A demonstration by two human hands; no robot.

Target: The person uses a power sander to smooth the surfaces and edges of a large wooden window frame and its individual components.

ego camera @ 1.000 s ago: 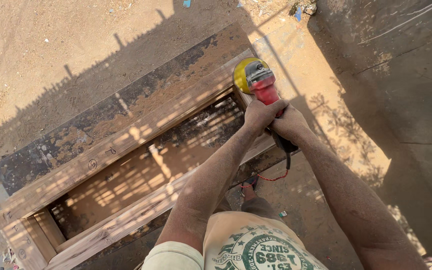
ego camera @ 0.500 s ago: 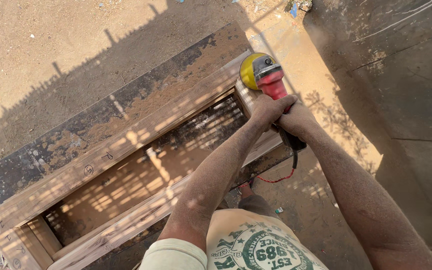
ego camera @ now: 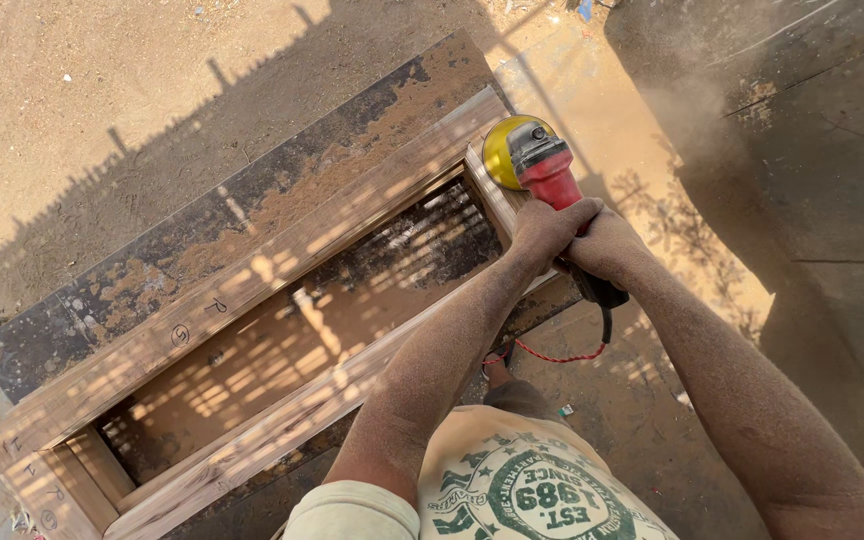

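Observation:
A red angle grinder [ego camera: 550, 176] with a yellow sanding disc [ego camera: 505, 148] rests on the right end of a long rectangular wooden frame [ego camera: 252, 285]. My left hand [ego camera: 544, 228] grips the red body just behind the head. Behind it, my right hand [ego camera: 602, 248] wraps the dark rear handle. Both forearms are coated in sawdust. The frame lies on a dark, dust-covered board [ego camera: 202, 240], and striped shadows fall across its open middle.
A red cord [ego camera: 552, 355] trails from the grinder's rear down to the ground. Sandy ground lies to the upper left. A dark slab [ego camera: 812, 200] with drifting dust is at the right. My foot [ego camera: 497, 372] stands by the frame's near edge.
The grinder and both hands have shifted slightly down the frame's right end, and a dust cloud now drifts at the upper right.

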